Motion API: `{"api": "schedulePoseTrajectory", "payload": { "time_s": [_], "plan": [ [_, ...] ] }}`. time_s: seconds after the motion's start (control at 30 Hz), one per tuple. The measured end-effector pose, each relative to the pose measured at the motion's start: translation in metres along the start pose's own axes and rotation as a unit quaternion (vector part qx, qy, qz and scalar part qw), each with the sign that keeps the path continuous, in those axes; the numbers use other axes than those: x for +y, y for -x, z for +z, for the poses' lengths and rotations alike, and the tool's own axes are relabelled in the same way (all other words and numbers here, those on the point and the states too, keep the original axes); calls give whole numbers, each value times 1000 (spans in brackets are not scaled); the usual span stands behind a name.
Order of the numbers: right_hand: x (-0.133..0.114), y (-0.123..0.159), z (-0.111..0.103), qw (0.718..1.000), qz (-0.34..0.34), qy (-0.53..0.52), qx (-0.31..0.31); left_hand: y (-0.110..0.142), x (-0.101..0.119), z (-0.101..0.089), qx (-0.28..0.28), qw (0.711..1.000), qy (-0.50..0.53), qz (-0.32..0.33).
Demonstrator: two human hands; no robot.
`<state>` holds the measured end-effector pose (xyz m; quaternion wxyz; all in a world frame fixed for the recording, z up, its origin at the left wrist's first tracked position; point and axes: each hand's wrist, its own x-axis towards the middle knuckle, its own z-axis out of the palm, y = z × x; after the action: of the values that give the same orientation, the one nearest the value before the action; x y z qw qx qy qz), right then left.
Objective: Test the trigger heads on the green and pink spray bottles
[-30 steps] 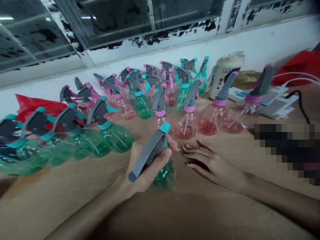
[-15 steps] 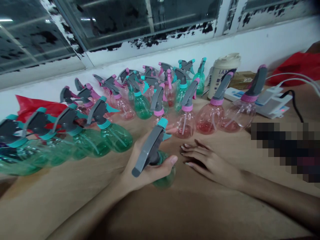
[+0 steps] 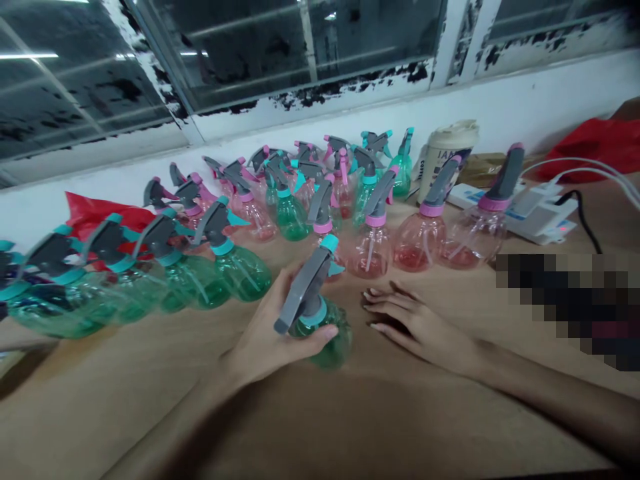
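My left hand (image 3: 273, 337) is wrapped around a green spray bottle (image 3: 336, 343) with a grey trigger head and turquoise collar. The thumb lies across the near side of the bottle's body, and the far fingers are mostly hidden behind it. To the right, my right hand (image 3: 417, 323) rests on the table, holding nothing, its fingers stretched out and slightly curved towards the bottle. Just beyond the hands stands a row of clear pink spray bottles (image 3: 370, 253) with pink collars. Left of my left hand, several green spray bottles (image 3: 245, 273) are lined up.
More pink and green bottles crowd the back of the wooden table (image 3: 320, 420) along the wall. A paper coffee cup (image 3: 443, 163) stands behind, beside a white power strip (image 3: 540, 223) with cables. Red plastic bags (image 3: 107, 220) lie at left and far right.
My left thumb has moved down from the bottle's neck onto its body, so the turquoise collar now shows. My right hand stays in place. The view has shifted slightly left.
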<state>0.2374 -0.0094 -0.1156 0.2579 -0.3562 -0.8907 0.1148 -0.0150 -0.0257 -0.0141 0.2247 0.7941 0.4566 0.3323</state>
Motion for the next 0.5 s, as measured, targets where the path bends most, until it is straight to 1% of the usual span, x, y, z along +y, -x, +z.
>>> {"api": "schedulePoseTrajectory", "payload": {
  "time_s": [0.1,0.27,0.4,0.5],
  "plan": [
    [0,0,1,1000,-1,6,-2,13,-4,2,8,1000,7,2],
    [0,0,2,1000,-2,9,3,26,0,5,38,998,-54,14],
    [0,-2,2,1000,-9,8,7,26,3,-2,43,995,-82,-31],
    [1,-5,0,1000,-10,8,5,24,-2,-9,67,990,-100,-68]
  ]
}}
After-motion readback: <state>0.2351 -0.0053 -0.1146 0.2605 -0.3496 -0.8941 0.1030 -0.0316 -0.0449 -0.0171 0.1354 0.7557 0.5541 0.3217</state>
